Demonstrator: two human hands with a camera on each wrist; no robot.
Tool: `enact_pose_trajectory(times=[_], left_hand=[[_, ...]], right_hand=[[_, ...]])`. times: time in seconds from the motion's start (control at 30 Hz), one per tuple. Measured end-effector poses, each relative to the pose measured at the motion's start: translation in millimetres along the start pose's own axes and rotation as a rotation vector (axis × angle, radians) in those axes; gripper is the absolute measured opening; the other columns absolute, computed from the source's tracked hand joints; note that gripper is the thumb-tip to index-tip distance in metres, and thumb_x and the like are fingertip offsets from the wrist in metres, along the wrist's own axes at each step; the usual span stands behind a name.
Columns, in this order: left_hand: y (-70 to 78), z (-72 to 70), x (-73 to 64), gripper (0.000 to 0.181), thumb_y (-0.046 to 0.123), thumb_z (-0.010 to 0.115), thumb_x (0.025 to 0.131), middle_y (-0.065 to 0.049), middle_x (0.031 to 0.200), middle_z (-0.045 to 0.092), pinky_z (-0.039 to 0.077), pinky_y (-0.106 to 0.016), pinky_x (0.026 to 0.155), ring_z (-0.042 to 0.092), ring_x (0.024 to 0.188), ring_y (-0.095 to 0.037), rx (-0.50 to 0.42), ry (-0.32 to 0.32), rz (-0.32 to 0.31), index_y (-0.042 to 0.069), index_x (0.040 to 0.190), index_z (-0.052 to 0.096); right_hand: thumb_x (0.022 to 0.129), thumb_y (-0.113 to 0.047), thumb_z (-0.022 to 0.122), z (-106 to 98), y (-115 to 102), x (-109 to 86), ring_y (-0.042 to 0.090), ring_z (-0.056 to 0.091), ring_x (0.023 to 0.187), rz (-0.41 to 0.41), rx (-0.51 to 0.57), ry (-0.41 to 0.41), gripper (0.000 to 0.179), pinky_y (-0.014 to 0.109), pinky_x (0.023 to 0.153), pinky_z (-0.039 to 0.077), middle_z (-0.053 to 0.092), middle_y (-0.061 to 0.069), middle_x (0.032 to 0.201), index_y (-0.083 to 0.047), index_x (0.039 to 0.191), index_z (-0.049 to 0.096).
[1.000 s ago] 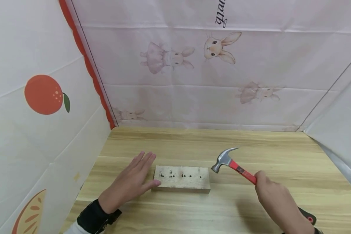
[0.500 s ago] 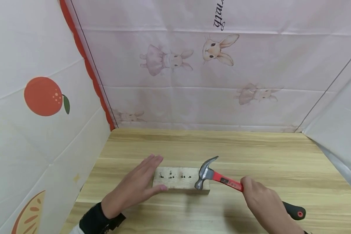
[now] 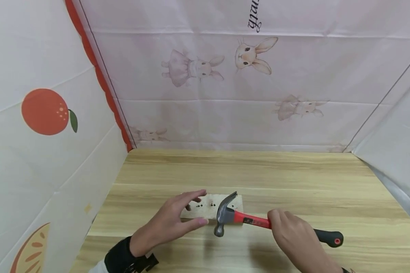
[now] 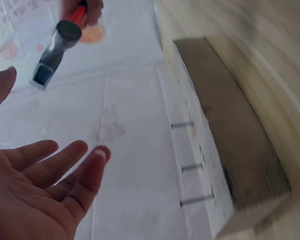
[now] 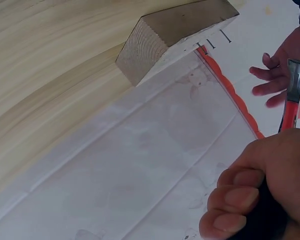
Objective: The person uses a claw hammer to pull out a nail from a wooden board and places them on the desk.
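A claw hammer (image 3: pixel 254 220) with a red shaft and black grip end is held by my right hand (image 3: pixel 292 231), fingers curled round the handle. Its metal head hangs above the wooden block (image 3: pixel 205 214) in the head view and covers part of it. My left hand (image 3: pixel 172 218) hovers over the block's left end, thumb and fingers spread and loosely bent. The left wrist view shows a gap between that hand and the block, and nothing in its palm. Three nails (image 4: pixel 192 167) stick up from the block's top face, beside several dark holes.
The block lies on a wood-grain table (image 3: pixel 276 170). A pale sheet with printed rabbits (image 3: pixel 198 68) stands behind it. On the left hangs a white sheet with an orange fruit print (image 3: pixel 46 112), and another pale sheet (image 3: pixel 396 151) borders the right.
The hammer has swept left from beside the block to above its middle. My left hand has shifted right over the block, its fingers now more bent and spread from the thumb.
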State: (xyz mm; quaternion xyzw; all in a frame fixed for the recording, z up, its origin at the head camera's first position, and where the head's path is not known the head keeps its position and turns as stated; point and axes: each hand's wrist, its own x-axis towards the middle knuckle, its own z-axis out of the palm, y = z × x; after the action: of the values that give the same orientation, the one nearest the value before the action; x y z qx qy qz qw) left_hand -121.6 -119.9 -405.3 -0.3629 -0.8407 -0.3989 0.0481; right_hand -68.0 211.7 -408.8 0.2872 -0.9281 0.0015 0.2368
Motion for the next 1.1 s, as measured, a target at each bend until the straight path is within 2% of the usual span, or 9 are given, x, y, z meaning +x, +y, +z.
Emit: enact_pose_trajectory(times=[0.07,0.2,0.27,0.33,0.43,0.53,0.77,0.93,1.1], left_hand=[[1.9,2.1,2.5,0.060,0.042,0.067,0.087,0.005,0.132,0.055,0.054,-0.028,0.070,0.057,0.105,-0.010,-0.107,-0.018,0.015,0.026,0.140,0.043],[6.0,8.2,4.8,0.053,0.034,0.069,0.087,-0.003,0.123,0.061,0.056,-0.028,0.066,0.064,0.092,-0.012,-0.288,-0.071,0.005,0.017,0.134,0.052],[8.6,11.2,5.3,0.050,0.033,0.071,0.086,-0.004,0.115,0.065,0.056,-0.029,0.066,0.066,0.087,-0.013,-0.353,-0.092,-0.019,0.015,0.130,0.056],[10.8,13.7,5.8,0.048,0.033,0.072,0.084,-0.004,0.107,0.068,0.057,-0.030,0.066,0.066,0.082,-0.012,-0.384,-0.098,-0.033,0.013,0.126,0.059],[13.6,16.1,6.3,0.046,0.032,0.074,0.083,-0.003,0.100,0.069,0.057,-0.031,0.064,0.066,0.078,-0.011,-0.419,-0.098,-0.052,0.011,0.122,0.062],[14.7,17.7,6.1,0.042,0.030,0.074,0.083,-0.001,0.095,0.070,0.057,-0.031,0.062,0.067,0.076,-0.012,-0.438,-0.088,-0.058,0.011,0.118,0.064],[13.7,20.3,4.2,0.032,0.029,0.073,0.083,0.000,0.085,0.071,0.057,-0.030,0.058,0.067,0.071,-0.011,-0.430,-0.051,-0.071,0.007,0.106,0.069],[13.9,21.9,4.7,0.026,0.027,0.074,0.083,0.001,0.083,0.071,0.057,-0.030,0.058,0.066,0.070,-0.010,-0.423,-0.043,-0.059,0.011,0.102,0.070],[13.3,23.9,4.9,0.024,0.024,0.073,0.084,0.000,0.084,0.070,0.056,-0.028,0.057,0.066,0.071,-0.008,-0.415,-0.042,-0.010,0.009,0.103,0.069]], right_hand=[[0.093,-0.009,0.044,1.2,-2.0,1.5,0.007,0.025,0.051,-0.016,0.005,0.029,0.011,0.017,0.039,0.020,0.029,-0.004,0.065,-0.006,0.082,0.045],[0.103,-0.018,0.006,3.0,-6.7,4.5,0.008,0.024,0.051,-0.041,-0.006,0.071,0.046,0.017,0.038,0.019,0.028,-0.004,0.064,-0.006,0.080,0.044],[0.104,-0.019,0.001,3.8,-8.6,5.6,0.008,0.024,0.050,-0.053,-0.019,0.073,0.051,0.017,0.039,0.020,0.028,-0.004,0.064,-0.006,0.079,0.044],[0.103,-0.013,0.016,4.4,-9.9,6.1,0.009,0.025,0.050,-0.068,-0.023,0.065,0.037,0.018,0.039,0.021,0.030,-0.003,0.064,-0.005,0.080,0.044],[0.091,-0.006,0.048,4.5,-11.4,6.2,0.009,0.026,0.051,-0.079,-0.024,0.012,0.010,0.018,0.040,0.024,0.032,-0.003,0.064,-0.005,0.082,0.045],[0.075,-0.005,0.067,4.1,-12.3,5.9,0.008,0.028,0.052,-0.080,-0.025,-0.040,0.022,0.017,0.041,0.026,0.034,-0.002,0.064,-0.005,0.083,0.046],[0.084,-0.009,0.055,6.3,-12.4,5.2,0.008,0.029,0.052,-0.099,-0.025,-0.054,0.011,0.017,0.042,0.026,0.034,-0.002,0.064,-0.005,0.083,0.045],[0.076,-0.008,0.075,7.8,-12.8,4.0,0.008,0.028,0.053,-0.079,-0.022,-0.079,0.031,0.016,0.042,0.026,0.033,-0.003,0.065,-0.007,0.083,0.045],[0.074,-0.009,0.077,8.5,-12.0,3.1,0.007,0.031,0.056,-0.047,0.052,-0.052,0.032,0.016,0.045,0.030,0.036,-0.005,0.068,-0.010,0.086,0.047]])
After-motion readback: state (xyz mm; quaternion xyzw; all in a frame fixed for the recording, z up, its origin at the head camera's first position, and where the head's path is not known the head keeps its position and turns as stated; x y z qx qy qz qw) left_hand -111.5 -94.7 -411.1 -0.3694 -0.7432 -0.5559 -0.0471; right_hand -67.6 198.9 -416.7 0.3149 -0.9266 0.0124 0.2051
